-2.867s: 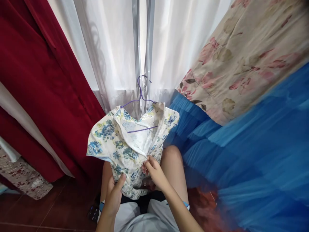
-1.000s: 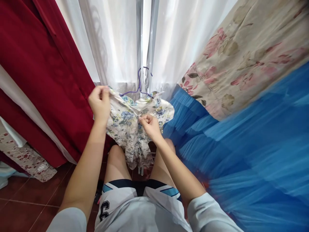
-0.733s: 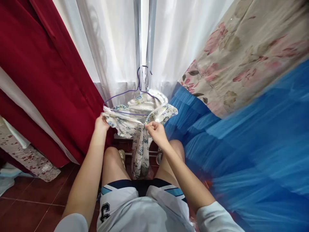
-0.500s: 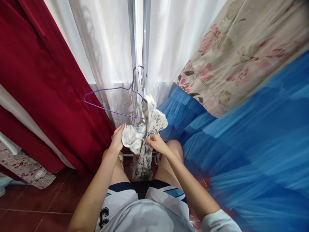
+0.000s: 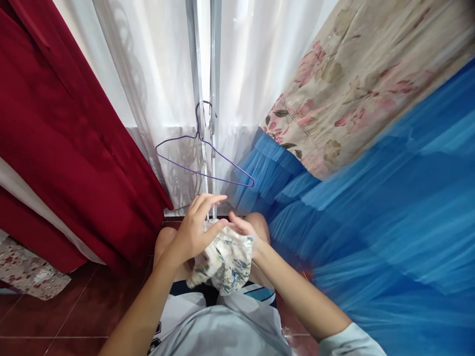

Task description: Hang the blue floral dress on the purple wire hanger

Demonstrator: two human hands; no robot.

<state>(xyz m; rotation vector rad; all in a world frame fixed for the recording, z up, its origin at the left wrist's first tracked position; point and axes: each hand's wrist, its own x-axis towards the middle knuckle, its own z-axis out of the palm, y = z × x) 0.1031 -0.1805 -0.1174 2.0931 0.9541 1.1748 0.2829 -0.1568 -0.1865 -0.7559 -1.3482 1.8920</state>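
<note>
Floral garment (image 5: 229, 262) below purple hanger (image 5: 198, 133)

A red drape's (image 5: 74, 148) edge leaves room left of the hanger; below the hanger, left hand (image 5: 196, 228), grip released; right hand (image 5: 248, 232), blurred, grip I cannot tell; blue tulle (image 5: 352, 222) rightward.

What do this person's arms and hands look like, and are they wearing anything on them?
Both the left hand and right hand are ungloved. A plain, pale blue-grey sleeve covers the right arm higher up; no left sleeve shows. No watch or cables are visible.
</note>
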